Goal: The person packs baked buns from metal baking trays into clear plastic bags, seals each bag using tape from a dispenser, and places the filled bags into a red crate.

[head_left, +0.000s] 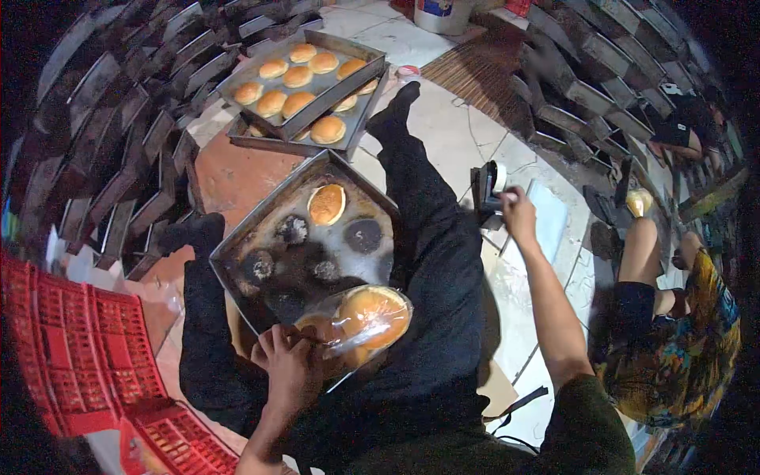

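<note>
My left hand [289,360] is closed around the gathered end of a clear plastic bag [336,336]. Golden-brown buns [372,317] fill the bag, which rests over my lap and the near edge of a metal baking tray [229,277]. One loose bun [326,205] lies on that tray among dark round marks. Out to the right, my right hand [518,214] has its fingers pinched together at a dark tape dispenser [484,194] with a pale roll [499,176]. Whatever is between those fingers is too small to make out.
Two stacked trays [352,67] of buns stand ahead, beyond the tray between my legs. Red plastic crates [87,348] are at my left. A light-blue sheet or packet [546,222] lies by the dispenser. Another person [673,340] sits at right, holding a bag [639,202].
</note>
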### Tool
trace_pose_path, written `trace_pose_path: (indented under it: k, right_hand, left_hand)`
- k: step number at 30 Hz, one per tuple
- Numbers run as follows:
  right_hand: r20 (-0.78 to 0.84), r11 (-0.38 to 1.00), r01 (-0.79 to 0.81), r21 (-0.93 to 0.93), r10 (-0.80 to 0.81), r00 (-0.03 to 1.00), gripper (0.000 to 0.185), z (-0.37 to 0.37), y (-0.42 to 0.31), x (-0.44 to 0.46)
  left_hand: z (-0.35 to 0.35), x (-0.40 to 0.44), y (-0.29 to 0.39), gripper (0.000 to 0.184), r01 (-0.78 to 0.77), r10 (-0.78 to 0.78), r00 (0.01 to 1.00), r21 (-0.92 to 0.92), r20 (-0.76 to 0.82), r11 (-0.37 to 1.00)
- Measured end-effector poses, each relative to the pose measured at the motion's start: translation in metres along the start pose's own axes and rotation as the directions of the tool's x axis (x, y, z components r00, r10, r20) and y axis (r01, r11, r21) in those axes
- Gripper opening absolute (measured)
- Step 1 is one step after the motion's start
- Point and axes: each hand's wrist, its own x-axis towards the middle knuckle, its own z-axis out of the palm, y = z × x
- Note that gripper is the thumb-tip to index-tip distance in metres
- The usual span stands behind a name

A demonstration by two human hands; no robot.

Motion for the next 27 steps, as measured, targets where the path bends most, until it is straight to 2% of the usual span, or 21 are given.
trace_pose_path:
  k: [1,2,4,5,6,8,9,10,12,14,17,19,20,23,24,26,27]
  right_hand:
    - [0.205,0.897,-0.366,0.248,0.320,0.925,0.023,0.003,0.036,0.003]
    - [0.463,0.611,-0.692,0.384,0.521,0.717,0.023,0.002,0.057,0.006]
    - [0.691,0.430,-0.841,0.329,0.497,0.525,0.026,-0.007,0.069,0.008]
    - [0.745,0.374,-0.855,0.359,0.437,0.504,0.027,-0.006,0.073,0.008]
    - [0.741,0.372,-0.855,0.361,0.442,0.505,0.027,-0.004,0.077,0.011]
    - [0.804,0.276,-0.901,0.336,0.414,0.427,0.026,0.003,0.082,0.022]
    - [0.832,0.218,-0.928,0.304,0.413,0.370,0.024,0.007,0.086,0.028]
    - [0.832,0.214,-0.927,0.307,0.412,0.371,0.024,0.013,0.089,0.033]
    - [0.820,0.183,-0.955,0.235,0.490,0.296,0.023,0.022,0.091,0.038]
    - [0.842,0.222,-0.943,0.249,0.431,0.324,0.022,0.020,0.094,0.038]
    - [0.833,0.136,-0.925,0.354,0.404,0.378,0.018,0.012,0.082,0.024]
    - [0.759,0.072,-0.773,0.630,0.156,0.632,0.016,0.008,0.079,0.000]
    - [0.686,0.056,-0.709,0.703,0.209,0.697,0.014,0.007,0.075,-0.019]
    - [0.677,-0.122,-0.671,0.731,0.244,0.694,0.009,0.025,0.090,-0.044]
    - [0.679,-0.121,-0.673,0.730,0.241,0.694,0.009,0.028,0.094,-0.047]
    - [0.788,-0.270,-0.740,0.616,0.225,0.574,0.016,0.043,0.099,-0.043]
    - [0.853,-0.362,-0.776,0.517,0.138,0.503,0.018,0.052,0.102,-0.041]
  left_hand:
    - [-0.001,0.001,0.000,0.018,-0.008,0.007,1.000,-0.007,-0.006,1.000]
    - [-0.001,0.002,0.000,0.018,-0.003,0.002,1.000,0.018,0.016,1.000]
    - [0.001,0.004,-0.001,0.018,-0.007,0.005,0.999,0.040,0.041,0.999]
    - [0.002,0.005,-0.002,0.018,0.003,-0.005,0.999,0.036,0.034,0.999]
    - [0.003,0.006,-0.002,0.018,0.014,-0.015,1.000,0.034,0.027,0.999]
    - [0.008,0.003,-0.004,0.017,-0.011,0.012,1.000,0.077,-0.026,0.997]
    - [0.010,0.004,-0.008,0.018,-0.010,0.010,1.000,0.041,-0.016,0.999]
    - [0.011,0.005,-0.010,0.018,-0.009,0.009,1.000,0.005,-0.005,1.000]
    - [0.008,0.004,-0.007,0.018,0.007,-0.007,1.000,0.004,0.003,1.000]
    - [0.009,0.004,-0.005,0.018,0.028,-0.028,1.000,-0.001,0.014,1.000]
    - [0.013,0.003,-0.007,0.019,0.047,-0.048,0.999,0.048,0.014,0.998]
    - [0.010,0.004,-0.005,0.018,0.061,-0.062,0.998,0.039,0.030,0.997]
    - [0.011,0.003,-0.006,0.018,0.065,-0.066,0.997,0.038,0.029,0.997]
    - [0.012,0.001,-0.007,0.019,0.045,-0.046,0.999,0.089,0.009,0.995]
    - [0.009,0.003,-0.006,0.018,0.051,-0.054,0.998,0.068,0.045,0.996]
    - [0.003,0.007,-0.004,0.018,0.065,-0.068,0.995,0.046,0.068,0.997]
    - [0.001,0.007,-0.002,0.017,0.046,-0.047,0.997,0.020,0.061,0.999]
